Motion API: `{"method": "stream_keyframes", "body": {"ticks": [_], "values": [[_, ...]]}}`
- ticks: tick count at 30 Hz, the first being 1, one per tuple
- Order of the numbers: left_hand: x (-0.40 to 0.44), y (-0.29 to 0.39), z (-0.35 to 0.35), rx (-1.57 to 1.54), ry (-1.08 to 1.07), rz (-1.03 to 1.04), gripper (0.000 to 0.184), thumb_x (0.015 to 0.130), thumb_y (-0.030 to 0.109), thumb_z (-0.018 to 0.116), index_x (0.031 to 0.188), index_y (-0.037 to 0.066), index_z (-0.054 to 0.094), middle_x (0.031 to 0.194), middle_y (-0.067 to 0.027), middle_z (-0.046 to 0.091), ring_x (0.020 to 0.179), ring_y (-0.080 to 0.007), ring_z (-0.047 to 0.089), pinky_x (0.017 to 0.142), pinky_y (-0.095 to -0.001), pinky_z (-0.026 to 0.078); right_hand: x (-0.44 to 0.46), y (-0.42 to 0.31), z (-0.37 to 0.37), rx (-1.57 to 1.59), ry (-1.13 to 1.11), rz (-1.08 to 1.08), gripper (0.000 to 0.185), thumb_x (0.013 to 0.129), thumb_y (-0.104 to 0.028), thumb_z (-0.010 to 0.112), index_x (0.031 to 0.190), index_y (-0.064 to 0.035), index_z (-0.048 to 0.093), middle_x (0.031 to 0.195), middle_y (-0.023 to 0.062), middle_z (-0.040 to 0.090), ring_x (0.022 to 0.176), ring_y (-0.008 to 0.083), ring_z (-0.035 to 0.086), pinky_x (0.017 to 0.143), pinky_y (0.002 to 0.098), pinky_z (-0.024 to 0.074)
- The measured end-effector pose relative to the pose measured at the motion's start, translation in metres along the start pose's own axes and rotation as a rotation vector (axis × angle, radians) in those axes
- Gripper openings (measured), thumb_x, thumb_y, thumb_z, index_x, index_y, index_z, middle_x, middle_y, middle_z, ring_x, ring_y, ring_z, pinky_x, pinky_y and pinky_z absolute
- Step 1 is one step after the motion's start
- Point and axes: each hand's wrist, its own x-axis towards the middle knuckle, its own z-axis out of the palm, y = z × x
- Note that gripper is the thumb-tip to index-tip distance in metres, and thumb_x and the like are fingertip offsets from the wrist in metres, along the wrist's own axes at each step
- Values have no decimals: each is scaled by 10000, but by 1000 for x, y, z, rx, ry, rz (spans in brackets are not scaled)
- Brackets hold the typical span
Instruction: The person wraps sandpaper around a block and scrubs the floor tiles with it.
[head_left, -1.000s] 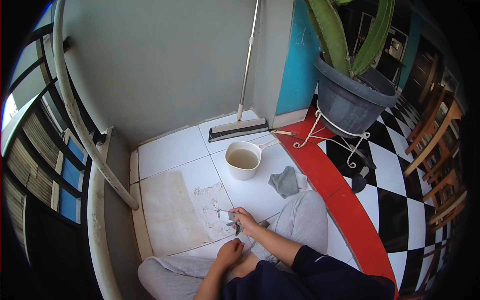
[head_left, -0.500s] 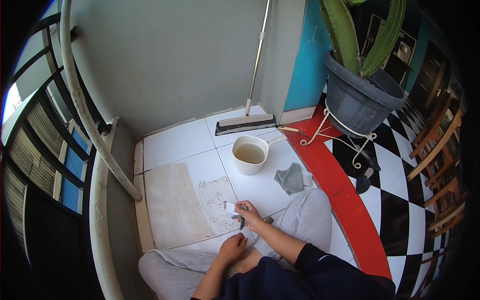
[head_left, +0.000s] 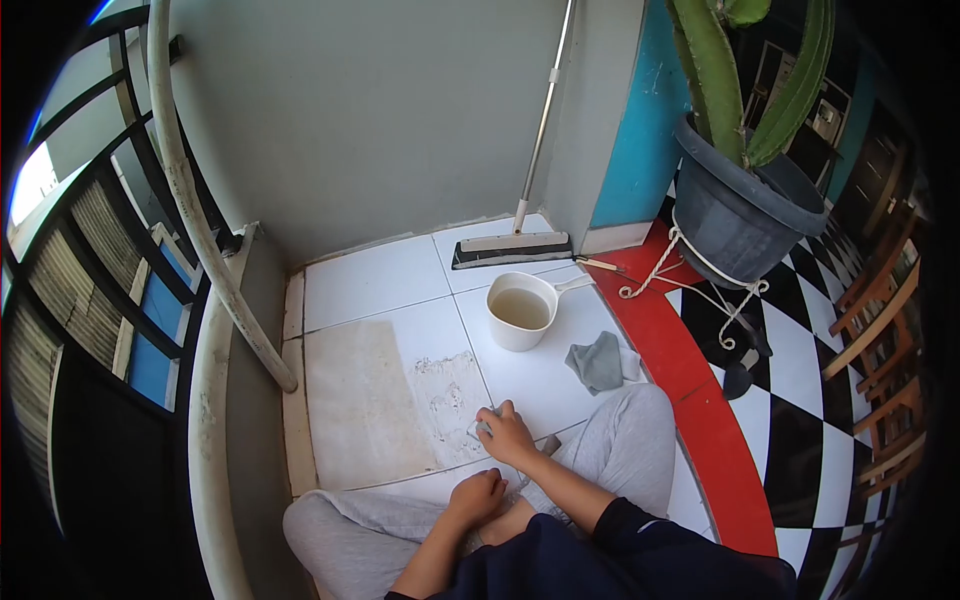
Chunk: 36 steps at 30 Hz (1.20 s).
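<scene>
My right hand point(head_left: 510, 437) is closed around a small flat white-and-grey piece point(head_left: 474, 430), pressed low against a white floor tile. Its fingers cover most of the piece, so its kind cannot be told. Left of it, the tile carries a patch of wet, dark crumbly residue point(head_left: 445, 395), beside a beige stained area point(head_left: 360, 410). My left hand point(head_left: 480, 497) is curled closed by my crossed legs, with nothing visible in it. A white dipper point(head_left: 522, 338) of cloudy water stands beyond my right hand. To its right lies a crumpled grey-green cloth point(head_left: 596, 364).
A floor squeegee point(head_left: 512, 247) leans at the back wall, near a thin wooden-handled tool point(head_left: 600, 264). A potted cactus point(head_left: 750, 200) stands on a white metal stand point(head_left: 722, 290) at right. A railing pipe point(head_left: 215, 270) and low wall border the left. Wooden chairs point(head_left: 880, 310) stand far right.
My right hand has turned palm-down and lowered onto the tile with the small piece, which is now mostly covered. The whole view has shifted slightly. My left hand stays by my legs.
</scene>
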Motion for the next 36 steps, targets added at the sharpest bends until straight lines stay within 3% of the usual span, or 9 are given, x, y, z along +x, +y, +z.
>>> {"method": "stream_keyframes", "body": {"ticks": [2,10,15,25,32,36], "values": [[-1,2,0,25,-13,-4,272,855,277,442,850,25,545,848,-191,597,768,-367,577,687,-457,444,-1,-6,1,-206,-137,57,247,759,-211,603,987,-157,526,966,212,422,795,394,522,693,456,463],[-2,3,3,33,-13,41,261,849,271,453,851,24,538,813,-179,596,740,-357,586,651,-460,457,12,2,-5,-173,-335,125,327,776,-267,613,1020,-130,444,957,239,430,750,440,544,670,477,463],[2,6,4,67,-3,49,260,843,280,468,829,29,534,793,-168,586,708,-352,583,616,-456,458,18,2,4,-206,-193,11,293,771,-195,626,1008,-121,469,971,230,429,756,402,538,651,465,456],[3,5,2,48,26,-1,258,841,275,468,847,27,537,813,-160,598,734,-342,593,629,-453,471,115,6,25,-215,-77,139,219,788,-200,612,971,-126,516,984,217,429,786,396,545,684,444,469],[2,6,2,30,20,-15,266,850,280,460,845,25,534,826,-168,600,739,-356,591,640,-462,467,54,-5,6,-136,-356,97,202,792,-193,599,969,-144,514,979,221,423,773,405,555,696,457,463],[5,11,-4,-5,17,-12,270,854,283,455,852,25,535,833,-175,599,746,-361,589,651,-463,465,36,-8,8,-171,-309,99,200,790,-188,595,967,-141,514,967,221,423,775,409,549,693,463,460]]}}
